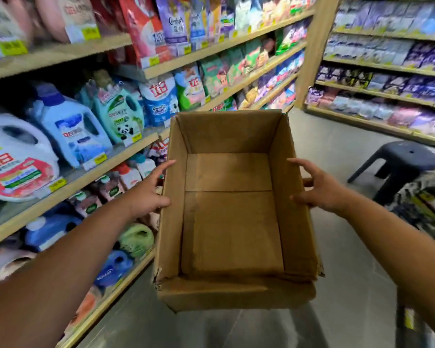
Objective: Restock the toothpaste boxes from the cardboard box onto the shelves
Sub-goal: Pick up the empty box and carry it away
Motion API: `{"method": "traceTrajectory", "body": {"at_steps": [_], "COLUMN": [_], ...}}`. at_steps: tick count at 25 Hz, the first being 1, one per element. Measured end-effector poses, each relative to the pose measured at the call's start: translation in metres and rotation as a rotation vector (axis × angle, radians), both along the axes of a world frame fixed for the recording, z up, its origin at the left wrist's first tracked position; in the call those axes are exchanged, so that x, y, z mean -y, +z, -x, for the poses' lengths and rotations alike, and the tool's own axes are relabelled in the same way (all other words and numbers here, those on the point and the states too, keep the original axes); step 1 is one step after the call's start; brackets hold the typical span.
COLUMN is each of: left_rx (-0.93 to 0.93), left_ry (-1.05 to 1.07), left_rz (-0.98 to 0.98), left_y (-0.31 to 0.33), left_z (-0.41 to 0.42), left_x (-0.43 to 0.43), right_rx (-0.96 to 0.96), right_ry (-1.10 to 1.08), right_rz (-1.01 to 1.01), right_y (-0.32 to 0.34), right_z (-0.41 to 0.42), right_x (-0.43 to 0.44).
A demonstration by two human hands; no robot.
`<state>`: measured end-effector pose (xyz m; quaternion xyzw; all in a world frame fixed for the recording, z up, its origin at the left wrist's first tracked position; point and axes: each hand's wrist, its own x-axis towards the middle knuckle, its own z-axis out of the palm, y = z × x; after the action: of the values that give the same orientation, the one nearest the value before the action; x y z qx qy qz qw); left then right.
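Wooden shelves [18, 221] are recorded at far left, stocked with detergent bottles [73, 131] and refill pouches [173, 21] behind yellow price tags. The left hand [146, 197] is placed on the outer left wall of the cardboard box [236, 295]. Its index is stretched along the rim and its thumb laid over the edge, so the wall is grasped by the fingers [161, 172]. The box is held open side up over the grey floor [337, 151], mid-aisle, just beside the left shelves. Only brown bottom flaps are seen inside. The right hand [319, 189] is noted on the right wall, likewise grasping it, thumb over the rim and other fingers outside. A dark stool [407, 159] is seen further right, before a second shelving unit [377, 94] of purple packs.
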<state>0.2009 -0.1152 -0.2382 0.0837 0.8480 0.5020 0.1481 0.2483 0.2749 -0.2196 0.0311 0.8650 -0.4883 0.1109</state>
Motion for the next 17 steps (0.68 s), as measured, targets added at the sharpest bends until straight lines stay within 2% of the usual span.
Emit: {"method": "traceTrajectory", "body": {"at_steps": [6, 17], "left_rx": [0.015, -0.014], "left_ry": [-0.098, -0.309], "left_rz": [0.005, 0.011], "left_y": [0.017, 0.036], "left_z": [0.120, 0.408], "left_x": [-0.086, -0.215], "right_rx": [-0.005, 0.004], "right_ry": [-0.096, -0.364], "right_rz": [-0.006, 0.046], "right_y": [0.001, 0.015], "right_z": [0.084, 0.292], "right_x": [-0.078, -0.174]}}
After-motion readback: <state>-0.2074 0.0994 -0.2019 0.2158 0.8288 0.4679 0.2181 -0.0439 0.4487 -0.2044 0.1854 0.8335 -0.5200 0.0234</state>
